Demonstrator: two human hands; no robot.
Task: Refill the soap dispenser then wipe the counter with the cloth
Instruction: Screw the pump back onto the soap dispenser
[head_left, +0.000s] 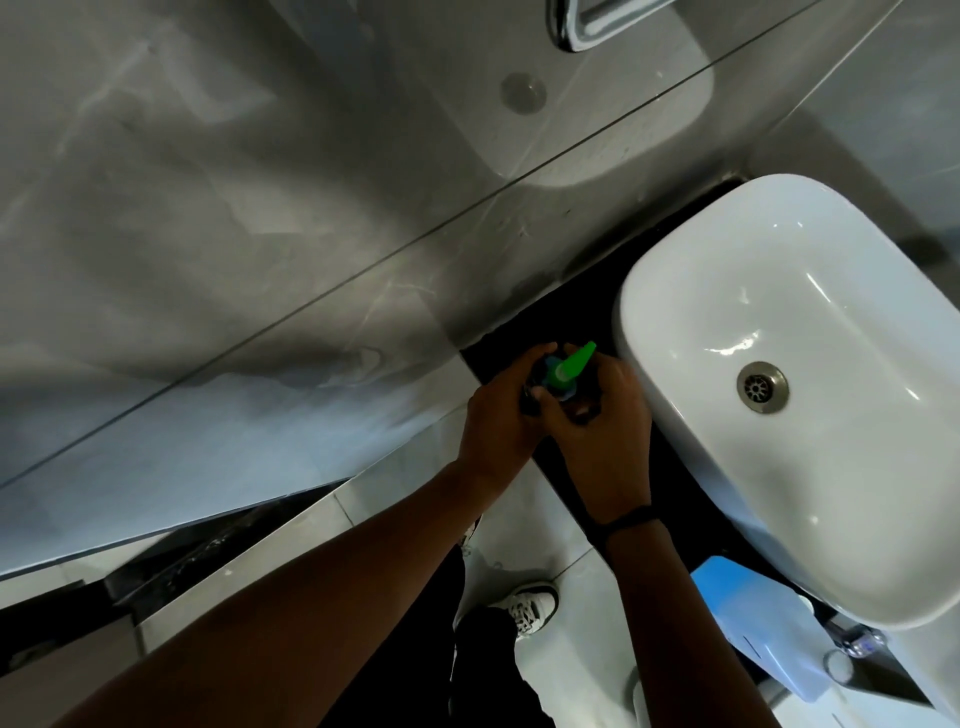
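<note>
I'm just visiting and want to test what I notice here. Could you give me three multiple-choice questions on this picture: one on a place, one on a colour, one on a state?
1. Where is the soap dispenser with the pump top?
A. inside the basin
B. on the dark counter, left of the white oval ceramic basin
C. on the floor

2. What colour is its pump?
A. green
B. red
C. white

3. What are the hands doing?
A. both hang idle
B. only one touches the dispenser
C. the left hand and right hand both grip the dispenser

Answers: 1 B, it stands on the dark surface beside the basin. 2 A, the nozzle is bright green. 3 C, both hands' fingers curl round it.
</note>
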